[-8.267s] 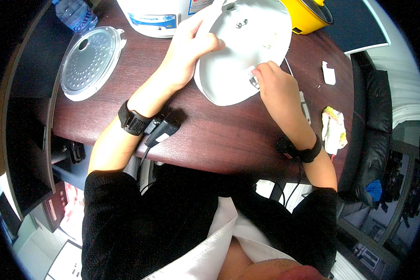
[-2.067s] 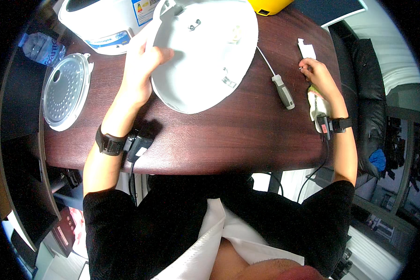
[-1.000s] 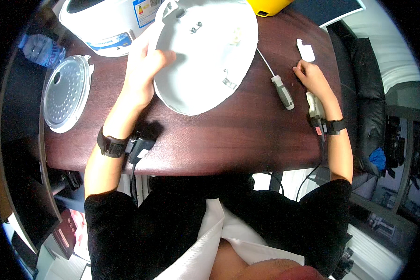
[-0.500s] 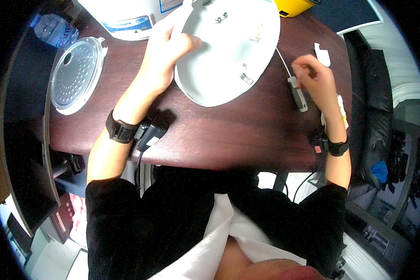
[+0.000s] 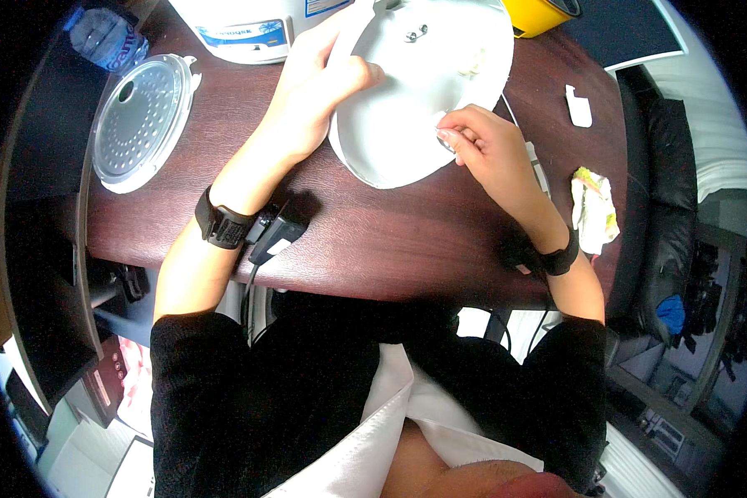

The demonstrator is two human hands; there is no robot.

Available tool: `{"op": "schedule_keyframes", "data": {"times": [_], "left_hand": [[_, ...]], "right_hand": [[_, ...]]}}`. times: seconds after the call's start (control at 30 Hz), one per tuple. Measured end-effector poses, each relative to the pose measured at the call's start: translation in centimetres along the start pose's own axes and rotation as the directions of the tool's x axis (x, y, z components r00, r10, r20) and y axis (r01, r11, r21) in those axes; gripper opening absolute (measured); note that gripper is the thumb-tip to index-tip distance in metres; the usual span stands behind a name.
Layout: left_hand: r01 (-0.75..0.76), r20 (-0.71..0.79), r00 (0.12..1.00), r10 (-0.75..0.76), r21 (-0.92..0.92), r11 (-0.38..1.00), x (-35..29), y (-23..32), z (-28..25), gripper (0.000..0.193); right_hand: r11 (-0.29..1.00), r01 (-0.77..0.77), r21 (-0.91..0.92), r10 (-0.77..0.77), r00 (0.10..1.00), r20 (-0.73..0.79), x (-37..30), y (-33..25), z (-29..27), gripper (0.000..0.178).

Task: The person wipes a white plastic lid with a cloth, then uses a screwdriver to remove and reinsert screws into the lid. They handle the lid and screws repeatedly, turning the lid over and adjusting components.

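Observation:
My left hand (image 5: 311,100) is closed on the left edge of a shallow white plastic cover (image 5: 382,141), its thumb lying over the inner face. The cover is tilted, its hollow side toward me. Near the cover's lower right rim, my right hand (image 5: 494,153) pinches a small metal clip (image 5: 446,144), mostly hidden by the fingertips. Another small metal fitting (image 5: 417,33) sits near the cover's top. A screwdriver (image 5: 539,172) with a grey and white handle lies on the table, partly hidden behind my right hand.
At the back left stand a white tub (image 5: 257,12) with a blue label and a plastic bottle (image 5: 108,40). A perforated clear lid (image 5: 145,124) lies left. To the right are a white plastic piece (image 5: 578,108), a crumpled cloth (image 5: 593,212) and a yellow object (image 5: 533,17) farther back.
My right hand has moved left from above the screwdriver to the clip on the cover and pinches it. My left hand keeps its hold on the cover. The whole view has shifted slightly.

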State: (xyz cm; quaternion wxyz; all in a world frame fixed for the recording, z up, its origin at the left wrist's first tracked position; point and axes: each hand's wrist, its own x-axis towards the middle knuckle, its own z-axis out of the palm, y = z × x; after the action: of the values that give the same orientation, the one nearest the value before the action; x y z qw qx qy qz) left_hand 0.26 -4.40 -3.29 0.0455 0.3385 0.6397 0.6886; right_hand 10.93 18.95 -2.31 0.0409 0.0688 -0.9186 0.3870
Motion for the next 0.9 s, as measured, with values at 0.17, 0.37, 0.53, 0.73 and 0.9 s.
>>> {"op": "schedule_keyframes", "data": {"times": [0.17, 0.37, 0.53, 0.73, 0.9], "left_hand": [[0.084, 0.017, 0.996, -0.083, -0.082, 0.993, 0.0, 1.2, 0.6, 0.045], [0.089, -0.006, 0.996, -0.090, -0.095, 0.992, -0.1, 0.8, 0.6, 0.045], [0.066, -0.015, 0.998, -0.068, -0.069, 0.995, 0.0, 0.9, 0.7, 0.047], [0.077, -0.045, 0.996, -0.081, -0.083, 0.994, 0.0, 0.9, 1.2, 0.050], [0.069, -0.047, 0.996, -0.073, -0.094, 0.993, 0.0, 1.3, 1.4, 0.052]], "right_hand": [[1.000, -0.012, -0.016, 0.012, 1.000, -0.015, 0.1, 0.1, 0.0, 0.013], [0.997, -0.078, -0.023, 0.076, 0.993, -0.085, 0.0, -0.1, 0.2, 0.015], [0.970, 0.005, -0.244, -0.033, 0.993, -0.115, -0.4, -0.9, 0.5, 0.014], [0.859, 0.143, -0.491, -0.214, 0.973, -0.090, -0.7, -0.8, 0.8, 0.012], [0.851, 0.143, -0.505, -0.195, 0.979, -0.052, -0.8, -1.2, 0.9, 0.011]]}}
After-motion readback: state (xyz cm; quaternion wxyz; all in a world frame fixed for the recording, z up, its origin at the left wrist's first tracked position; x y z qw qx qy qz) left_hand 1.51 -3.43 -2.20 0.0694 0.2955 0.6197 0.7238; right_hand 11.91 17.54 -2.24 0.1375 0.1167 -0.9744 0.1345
